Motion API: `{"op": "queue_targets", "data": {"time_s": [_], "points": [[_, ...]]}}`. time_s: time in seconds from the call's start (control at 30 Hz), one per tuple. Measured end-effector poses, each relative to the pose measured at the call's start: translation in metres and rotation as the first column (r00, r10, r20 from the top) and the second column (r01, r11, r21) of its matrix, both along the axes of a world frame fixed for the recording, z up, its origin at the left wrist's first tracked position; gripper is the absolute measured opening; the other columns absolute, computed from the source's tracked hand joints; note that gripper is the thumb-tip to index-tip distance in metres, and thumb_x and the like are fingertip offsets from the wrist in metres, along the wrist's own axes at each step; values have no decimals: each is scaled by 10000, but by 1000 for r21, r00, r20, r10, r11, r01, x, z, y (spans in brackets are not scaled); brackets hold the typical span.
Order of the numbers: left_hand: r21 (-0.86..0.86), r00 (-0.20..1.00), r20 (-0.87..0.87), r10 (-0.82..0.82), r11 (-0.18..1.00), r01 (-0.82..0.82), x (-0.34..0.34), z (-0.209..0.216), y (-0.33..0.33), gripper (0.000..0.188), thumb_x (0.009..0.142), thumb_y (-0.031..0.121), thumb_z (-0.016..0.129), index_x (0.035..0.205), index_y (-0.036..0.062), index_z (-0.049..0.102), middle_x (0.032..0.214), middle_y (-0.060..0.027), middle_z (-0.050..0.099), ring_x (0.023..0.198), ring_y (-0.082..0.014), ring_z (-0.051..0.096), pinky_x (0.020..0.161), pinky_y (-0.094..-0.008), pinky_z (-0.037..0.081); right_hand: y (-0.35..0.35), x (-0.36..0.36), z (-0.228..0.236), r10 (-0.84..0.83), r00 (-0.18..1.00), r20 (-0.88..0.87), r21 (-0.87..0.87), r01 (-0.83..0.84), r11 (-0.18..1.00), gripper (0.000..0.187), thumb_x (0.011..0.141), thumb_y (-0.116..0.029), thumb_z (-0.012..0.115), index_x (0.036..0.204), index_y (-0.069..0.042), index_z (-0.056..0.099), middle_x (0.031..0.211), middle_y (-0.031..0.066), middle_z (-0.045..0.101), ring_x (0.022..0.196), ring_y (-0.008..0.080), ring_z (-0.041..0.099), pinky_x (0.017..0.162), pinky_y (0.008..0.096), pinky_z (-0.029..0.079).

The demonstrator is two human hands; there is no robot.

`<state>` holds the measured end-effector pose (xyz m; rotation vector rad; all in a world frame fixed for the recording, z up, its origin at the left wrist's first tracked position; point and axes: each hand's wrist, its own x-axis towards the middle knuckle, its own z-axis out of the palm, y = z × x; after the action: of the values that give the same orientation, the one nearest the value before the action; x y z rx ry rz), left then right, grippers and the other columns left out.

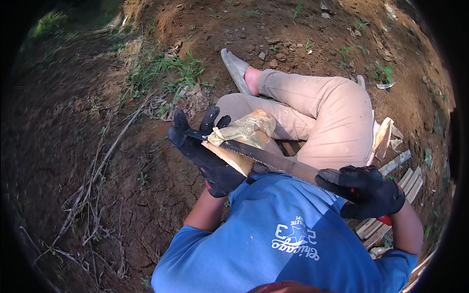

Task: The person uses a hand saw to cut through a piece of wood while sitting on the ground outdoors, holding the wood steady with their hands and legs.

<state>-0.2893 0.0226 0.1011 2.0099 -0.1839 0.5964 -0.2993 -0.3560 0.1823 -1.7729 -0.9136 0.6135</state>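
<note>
My left hand (pixel 215 161), in a black glove, is against a pale piece of wood (pixel 232 158) with bark-like covering on its upper side. The fingers reach past its left end; the palm supports it from the left. My right hand (pixel 364 190), also gloved in black, is closed round a hand saw, its fingers lying along the rear of the blade. The toothed saw blade (pixel 288 166) runs leftward across the wood, its far end near my left fingers. A bit of red (pixel 386 219) shows under my right hand; most of the handle is hidden.
My legs (pixel 337 117) in beige trousers are folded ahead on brown soil, a grey shoe (pixel 235 68) at the far end. Split wood strips (pixel 413 183) and a wood chunk (pixel 383 136) lie at right. Grass (pixel 181 71) and dry twigs (pixel 105 166) are on the left.
</note>
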Motion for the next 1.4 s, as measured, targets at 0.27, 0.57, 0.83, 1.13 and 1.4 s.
{"op": "queue_targets", "data": {"time_s": [0.27, 0.57, 0.83, 1.13, 1.4], "points": [[59, 1000, 29, 0, 998, -2, 1, 7, 7, 974, 725, 412, 967, 1459, 48, 439, 1372, -161, 596, 1243, -355, 638, 1126, -561, 441, 3, 5, 10, 34, 999, 25, -261, -27, 965, 824, 710, -126, 878, 1488, -109, 605, 1344, 130, 714, 1076, 335, 704, 996, 459, 529], [554, 980, 195, -33, 828, -82, -2, 60, 25, 835, 748, 447, 943, 1389, 91, 545, 1316, -150, 664, 1253, -377, 637, 1183, -613, 373, -5, 5, 34, 67, 998, -8, -331, -66, 941, 843, 723, -200, 846, 1512, -68, 577, 1466, 116, 653, 1228, 328, 661, 1050, 443, 507], [658, 958, 275, -84, 743, -123, -2, 70, 37, 682, 828, 509, 854, 1329, 121, 602, 1281, -144, 687, 1255, -371, 626, 1202, -665, 321, -17, -17, -1, 168, 980, -103, -113, -179, 977, 823, 796, -231, 842, 1539, -42, 544, 1518, 153, 607, 1384, 309, 586, 1182, 430, 419], [657, 935, 344, -88, 734, -172, 18, 75, 37, 663, 858, 499, 828, 1315, 83, 587, 1275, -160, 656, 1199, -372, 628, 1105, -609, 430, 9, 3, 23, 92, 941, -324, -250, -179, 952, 854, 783, -247, 860, 1544, -36, 534, 1474, 192, 622, 1320, 361, 620, 1133, 444, 457], [744, 897, 415, -152, 625, -238, 21, 83, 49, 686, 797, 510, 865, 1300, 115, 616, 1276, -139, 677, 1237, -381, 631, 1169, -624, 383, 24, 17, 8, 100, 953, -287, -131, -142, 981, 889, 784, -251, 896, 1562, -63, 509, 1499, 188, 601, 1344, 368, 608, 1127, 456, 468]]}}
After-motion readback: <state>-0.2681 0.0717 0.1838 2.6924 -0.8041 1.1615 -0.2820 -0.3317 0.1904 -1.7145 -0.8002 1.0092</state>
